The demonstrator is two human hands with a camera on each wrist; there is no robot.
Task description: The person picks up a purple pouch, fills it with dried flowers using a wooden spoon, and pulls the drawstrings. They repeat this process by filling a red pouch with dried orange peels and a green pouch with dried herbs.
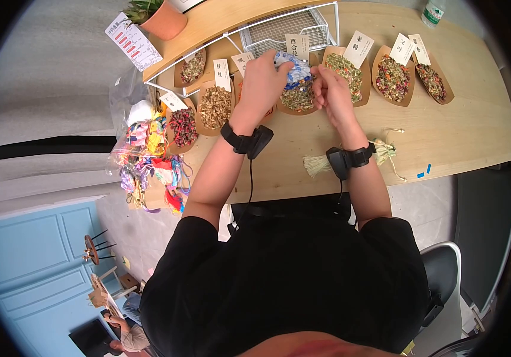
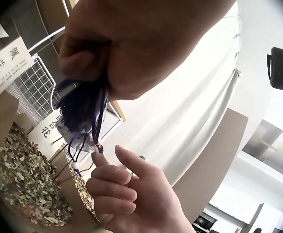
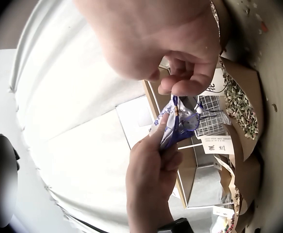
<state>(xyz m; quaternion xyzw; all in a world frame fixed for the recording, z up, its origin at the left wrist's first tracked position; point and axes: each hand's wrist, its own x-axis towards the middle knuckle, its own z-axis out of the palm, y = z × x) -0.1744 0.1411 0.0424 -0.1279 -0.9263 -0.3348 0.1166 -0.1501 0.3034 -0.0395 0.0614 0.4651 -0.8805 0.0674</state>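
My left hand [image 1: 262, 84] grips a small blue-and-white patterned sachet [image 1: 296, 72] above the herb trays. In the left wrist view a dark blue tassel [image 2: 81, 107] hangs below that hand's curled fingers, with thin cords and a white bead [image 2: 75, 165] beside it. My right hand [image 1: 335, 98] is close on the sachet's right side, its fingers curled. In the right wrist view its fingertips [image 3: 180, 88] meet the sachet's blue cord [image 3: 176, 103], while the left fingers hold the sachet from below. Under both hands is a tray of dried herbs [image 1: 297, 100] with a label card [image 1: 296, 45].
Card trays of dried herbs and petals line the table, among them a brown one [image 1: 214, 107] and a colourful one [image 1: 392, 77]. A wire basket [image 1: 285, 31] stands behind. Bagged sachets [image 1: 148, 149] lie left; a pale green tasselled sachet [image 1: 383, 152] lies by the right forearm.
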